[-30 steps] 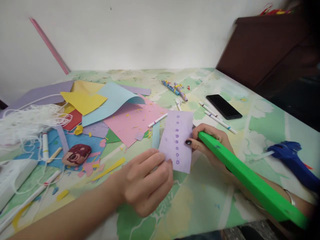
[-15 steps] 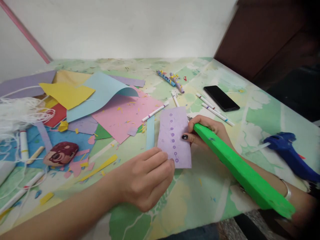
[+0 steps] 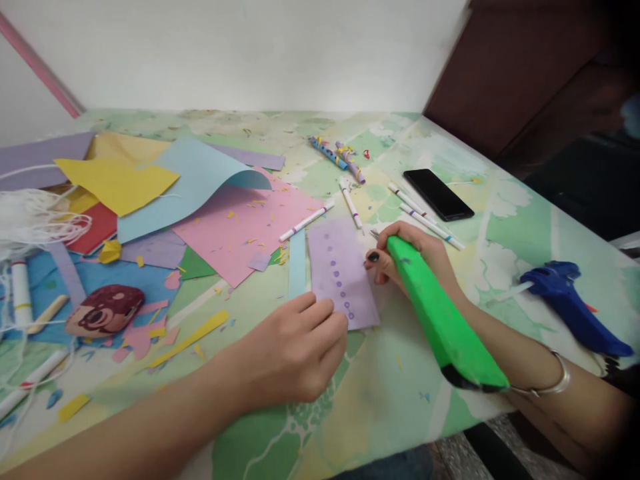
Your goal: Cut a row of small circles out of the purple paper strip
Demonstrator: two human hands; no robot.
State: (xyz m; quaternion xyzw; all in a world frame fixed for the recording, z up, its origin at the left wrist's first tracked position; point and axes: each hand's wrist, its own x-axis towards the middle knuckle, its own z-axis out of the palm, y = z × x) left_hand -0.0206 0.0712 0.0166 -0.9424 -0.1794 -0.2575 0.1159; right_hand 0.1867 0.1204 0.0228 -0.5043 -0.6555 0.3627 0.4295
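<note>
A strip of purple paper [image 3: 332, 242] with a column of small purple rings lies in front of me. My left hand [image 3: 305, 343] is closed at its lower left edge, the thumb and fingers pinching the paper; the fingertips are partly hidden. In my right hand [image 3: 417, 250] is a thick, bright green tool [image 3: 440, 320] with a thin metal tip that points up and left, just off the paper's right edge. Its exact kind does not show. A light blue paper strip [image 3: 297, 263] lies beside the purple one.
White felt-tip pens [image 3: 306, 222] and a black phone [image 3: 439, 193] lie beyond my hands. A blue glue gun [image 3: 570, 300] rests at right. Two decorated paper rolls [image 3: 327, 153] lie behind. Coloured sheets [image 3: 200, 180], scraps, white string [image 3: 35, 223] and a maroon case [image 3: 106, 310] cover the left.
My right hand and the green tool have drawn away from the purple paper's right edge. The tool has swung more toward me. The paper's far end now lies lower, and the view shifted slightly.
</note>
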